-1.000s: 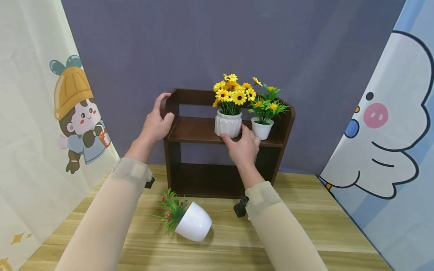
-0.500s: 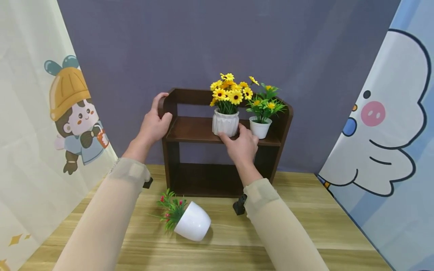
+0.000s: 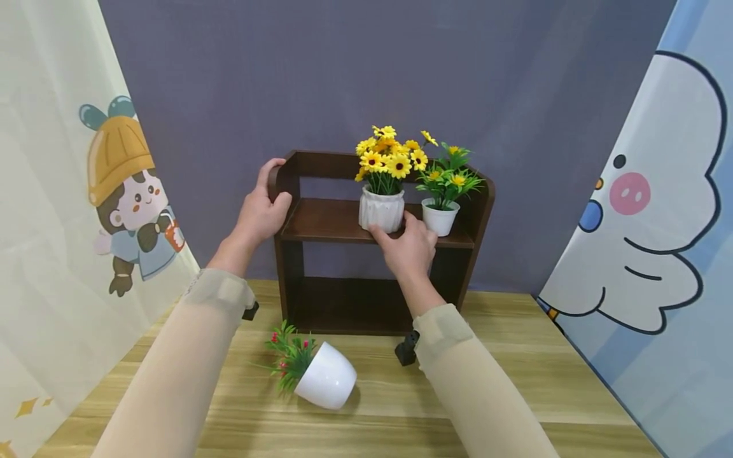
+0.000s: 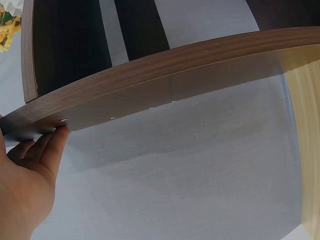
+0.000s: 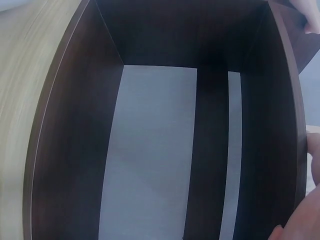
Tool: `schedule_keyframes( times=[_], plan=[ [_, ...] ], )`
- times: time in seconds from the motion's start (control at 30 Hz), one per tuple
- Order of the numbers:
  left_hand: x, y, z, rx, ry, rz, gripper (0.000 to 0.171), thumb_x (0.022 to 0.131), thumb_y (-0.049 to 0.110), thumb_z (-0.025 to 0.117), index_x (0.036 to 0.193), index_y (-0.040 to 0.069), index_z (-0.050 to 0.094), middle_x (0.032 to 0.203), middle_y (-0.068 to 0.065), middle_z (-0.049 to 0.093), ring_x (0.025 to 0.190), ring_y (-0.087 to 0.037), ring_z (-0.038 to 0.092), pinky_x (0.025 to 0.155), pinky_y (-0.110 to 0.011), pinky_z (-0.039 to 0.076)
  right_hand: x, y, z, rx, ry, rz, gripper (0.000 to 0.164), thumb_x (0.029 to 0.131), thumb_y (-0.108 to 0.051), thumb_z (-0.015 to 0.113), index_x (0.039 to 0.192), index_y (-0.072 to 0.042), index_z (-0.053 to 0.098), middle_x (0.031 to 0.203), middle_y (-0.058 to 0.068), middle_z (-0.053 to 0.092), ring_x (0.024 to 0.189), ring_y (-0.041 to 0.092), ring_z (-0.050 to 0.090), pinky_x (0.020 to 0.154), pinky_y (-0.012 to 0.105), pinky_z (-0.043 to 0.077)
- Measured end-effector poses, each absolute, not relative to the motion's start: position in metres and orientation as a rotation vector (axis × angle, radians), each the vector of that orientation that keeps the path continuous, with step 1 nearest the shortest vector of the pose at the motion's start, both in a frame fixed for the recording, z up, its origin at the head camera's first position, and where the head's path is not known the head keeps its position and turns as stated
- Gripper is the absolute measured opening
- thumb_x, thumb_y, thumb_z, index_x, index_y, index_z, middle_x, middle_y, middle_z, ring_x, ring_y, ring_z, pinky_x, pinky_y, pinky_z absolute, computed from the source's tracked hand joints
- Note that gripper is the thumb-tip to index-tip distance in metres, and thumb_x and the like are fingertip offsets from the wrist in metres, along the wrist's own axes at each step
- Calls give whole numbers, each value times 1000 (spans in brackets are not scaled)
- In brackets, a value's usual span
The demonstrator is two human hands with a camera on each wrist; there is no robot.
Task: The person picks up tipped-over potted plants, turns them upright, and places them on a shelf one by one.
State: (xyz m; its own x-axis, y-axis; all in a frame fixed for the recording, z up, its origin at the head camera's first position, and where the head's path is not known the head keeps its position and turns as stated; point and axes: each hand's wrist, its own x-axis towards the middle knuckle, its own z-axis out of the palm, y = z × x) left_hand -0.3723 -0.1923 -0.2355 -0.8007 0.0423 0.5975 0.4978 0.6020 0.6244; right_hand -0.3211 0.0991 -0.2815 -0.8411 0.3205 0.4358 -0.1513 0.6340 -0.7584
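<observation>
A dark brown two-tier shelf (image 3: 329, 219) stands on the wooden table. My left hand (image 3: 258, 213) grips the upper edge of its left side panel; in the left wrist view the fingertips (image 4: 59, 137) lie against the panel's outer face. On the upper tier sits a white ribbed flowerpot (image 3: 380, 210) with yellow daisy-like flowers. My right hand (image 3: 408, 245) holds this pot low down, thumb at the front and index finger at its right side. To the right of it is a smaller white pot (image 3: 439, 218) with green leaves and yellow flowers. The right wrist view mostly shows the shelf's lower compartment (image 5: 212, 150).
A white potted plant (image 3: 328, 376) with red-dotted greenery lies on its side on the table (image 3: 383, 420), in front of the shelf. Behind hangs a grey-purple curtain (image 3: 389, 76). Cartoon-printed cloths flank the table on both sides.
</observation>
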Motion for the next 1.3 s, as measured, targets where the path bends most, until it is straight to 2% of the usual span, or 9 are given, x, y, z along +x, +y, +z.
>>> schedule_keyframes(
  times=[0.2,0.43,0.63,0.83,0.97,1.07,1.17,1.3],
  plan=[
    [-374,-192,-236,-422,-2290,-1113,68,102,30,46,165,47,28,79,-17,56,65,-32,53,61,-43,46,-316,102,-282,-99,-2268,1204,90,93,-53,83,162,-8,47,155,15,56,145,36,39,121,56,39],
    [-375,-191,-236,-418,-2294,-1112,67,102,31,46,165,47,28,82,-19,58,67,-34,54,63,-43,46,-301,112,-291,24,-2149,1314,73,96,-38,82,155,-6,53,154,15,55,141,34,48,119,53,43],
    [-374,-191,-236,-414,-2290,-1110,68,102,30,46,165,47,28,86,-21,59,70,-35,55,64,-44,46,-286,129,-306,170,-2111,1285,67,97,-33,82,152,-7,56,151,15,55,140,34,50,120,57,36],
    [-374,-191,-235,-422,-2282,-1109,68,102,29,46,165,46,29,87,-21,60,71,-35,56,65,-43,46,-270,151,-325,263,-2225,1298,69,98,-35,82,155,-10,54,152,12,54,139,33,51,115,57,44],
    [-375,-191,-236,-421,-2286,-1116,68,102,29,46,165,47,29,81,-18,58,66,-32,54,62,-43,46,-261,166,-347,283,-2401,1331,70,100,-39,80,157,-11,51,157,11,53,141,33,53,115,58,46],
    [-375,-190,-237,-422,-2291,-1114,68,102,29,46,165,48,28,77,-17,56,63,-31,52,59,-42,46,-256,178,-364,308,-2540,1333,69,101,-40,78,157,-11,51,156,13,56,138,33,57,112,55,48],
    [-376,-191,-237,-418,-2290,-1109,68,102,30,47,165,48,28,80,-18,57,65,-32,54,61,-43,46,-252,189,-380,379,-2662,1380,69,101,-40,79,157,-9,53,152,16,60,131,32,62,106,49,54],
    [-376,-191,-237,-413,-2291,-1107,68,102,30,46,165,48,28,84,-19,59,67,-33,54,62,-43,46,-250,202,-398,611,-2807,1456,70,100,-36,81,156,-3,53,149,21,62,123,29,66,98,39,58]
  ],
)
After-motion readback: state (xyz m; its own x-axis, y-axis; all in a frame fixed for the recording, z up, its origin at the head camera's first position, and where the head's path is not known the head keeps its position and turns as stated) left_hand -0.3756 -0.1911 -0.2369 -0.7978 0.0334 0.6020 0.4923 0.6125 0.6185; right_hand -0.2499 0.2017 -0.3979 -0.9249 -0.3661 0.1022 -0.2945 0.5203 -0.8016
